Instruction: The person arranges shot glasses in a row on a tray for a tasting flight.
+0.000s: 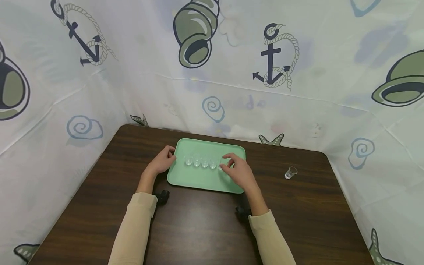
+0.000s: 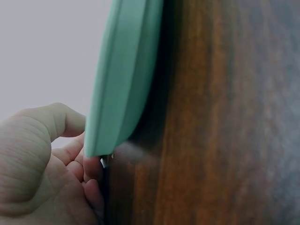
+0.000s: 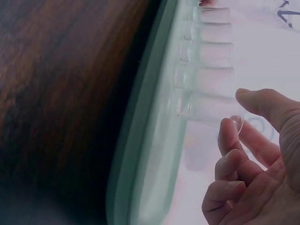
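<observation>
A light green tray point(image 1: 198, 180) lies on the table, bearing several small clear shot glasses point(image 1: 205, 163) in a row. My left hand point(image 1: 163, 160) grips the tray's left edge; in the left wrist view the thumb is at the rim and the curled fingers are beneath it. At the right end of the row, my right hand point(image 1: 239, 172) holds the last shot glass point(image 3: 206, 107) near its rim between thumb and fingers. That glass stands upright on the tray, close beside its neighbour.
Another clear shot glass point(image 1: 290, 172) is on the dark wooden table point(image 1: 198, 228), to the right of the tray. A white curtain point(image 1: 149, 92) printed with anchors and shells hangs behind the table and along its sides.
</observation>
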The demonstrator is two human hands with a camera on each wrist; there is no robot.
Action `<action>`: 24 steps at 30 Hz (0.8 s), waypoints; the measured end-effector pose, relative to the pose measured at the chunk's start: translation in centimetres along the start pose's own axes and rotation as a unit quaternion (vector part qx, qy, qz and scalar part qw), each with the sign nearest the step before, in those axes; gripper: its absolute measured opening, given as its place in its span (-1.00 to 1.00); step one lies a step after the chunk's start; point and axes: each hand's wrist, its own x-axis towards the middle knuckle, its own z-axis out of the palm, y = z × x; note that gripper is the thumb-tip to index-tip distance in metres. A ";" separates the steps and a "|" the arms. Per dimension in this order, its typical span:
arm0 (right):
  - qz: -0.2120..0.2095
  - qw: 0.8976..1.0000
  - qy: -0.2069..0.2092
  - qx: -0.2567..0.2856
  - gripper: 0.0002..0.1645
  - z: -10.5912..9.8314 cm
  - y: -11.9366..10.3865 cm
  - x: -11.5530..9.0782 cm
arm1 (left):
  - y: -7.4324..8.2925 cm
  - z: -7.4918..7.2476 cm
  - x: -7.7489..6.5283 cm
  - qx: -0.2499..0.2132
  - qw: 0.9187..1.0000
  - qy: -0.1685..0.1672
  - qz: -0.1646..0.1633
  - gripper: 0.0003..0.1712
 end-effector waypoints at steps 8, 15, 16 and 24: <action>-0.001 1.000 -0.005 0.006 -0.54 0.6 0.3 0.3 | 0.0 0.1 -0.1 0.002 1.000 0.006 0.000 -0.46; -0.001 1.000 -0.002 0.009 -0.53 0.9 0.4 0.6 | -0.2 0.3 0.0 0.005 1.000 0.005 0.001 -0.45; -0.002 1.000 -0.001 0.009 -0.52 0.9 0.4 0.6 | -0.2 0.3 0.1 0.005 1.000 0.005 0.001 -0.45; -0.001 1.000 -0.006 0.012 -0.50 0.9 0.1 0.7 | -0.2 0.3 0.1 0.010 1.000 0.003 -0.006 -0.45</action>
